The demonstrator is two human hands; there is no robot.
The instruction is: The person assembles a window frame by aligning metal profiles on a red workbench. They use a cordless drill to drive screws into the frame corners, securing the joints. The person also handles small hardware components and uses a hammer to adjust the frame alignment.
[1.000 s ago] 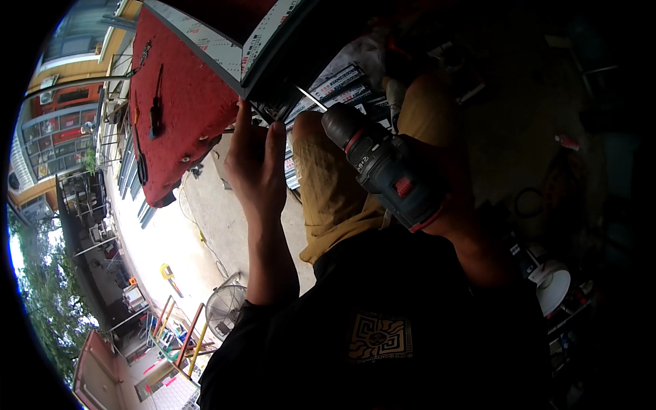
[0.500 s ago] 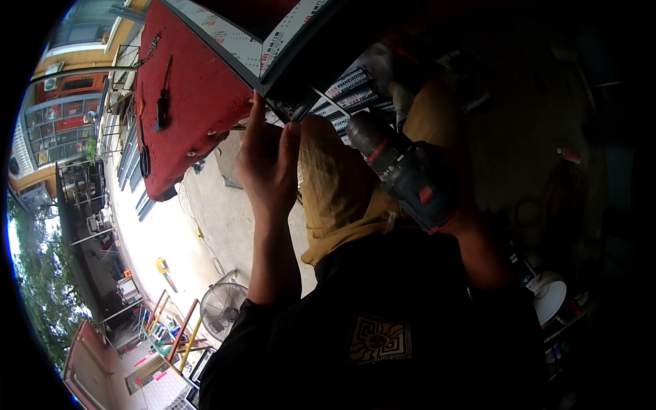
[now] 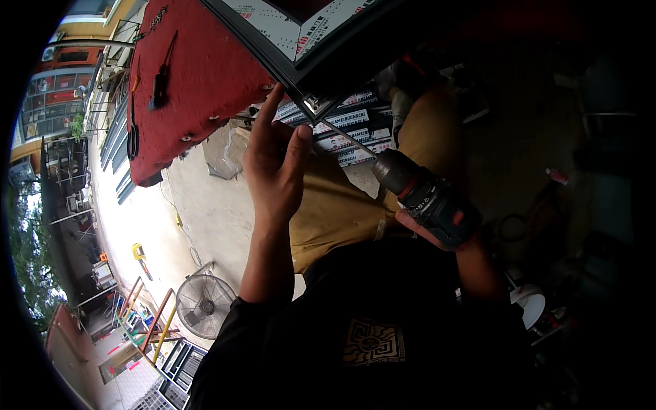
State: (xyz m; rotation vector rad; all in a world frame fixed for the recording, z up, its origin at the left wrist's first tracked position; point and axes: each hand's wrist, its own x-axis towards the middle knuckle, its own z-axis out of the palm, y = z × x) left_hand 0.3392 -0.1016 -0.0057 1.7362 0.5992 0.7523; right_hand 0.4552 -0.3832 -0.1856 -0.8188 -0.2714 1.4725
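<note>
A dark metal window frame (image 3: pixel 254 35), with white printed film on its faces, juts over the edge of a red-covered bench (image 3: pixel 212 75). My left hand (image 3: pixel 272 171) is raised under its corner, index finger stretched up to the frame's lower edge and thumb held apart. The other fingers are partly hidden. A cordless drill (image 3: pixel 427 198) is in the grip of my right hand (image 3: pixel 418 229). Its long thin bit (image 3: pixel 350 139) points up and left, the tip at the open, metallic end of the frame's corner (image 3: pixel 314 104). Whether the tip touches a screw cannot be made out.
A screwdriver (image 3: pixel 160 89) with a dark handle lies on the red cover. Below the frame are several film-wrapped profiles (image 3: pixel 352 130), near my knees. A standing fan (image 3: pixel 205 307) and a yellow tool (image 3: pixel 139 253) are on the floor at left. The right side is dark.
The frame's corner appears lower and further right, with its end more visible. The drill has shifted down and right in view, its bit still reaching the corner. My left index finger stays by the frame.
</note>
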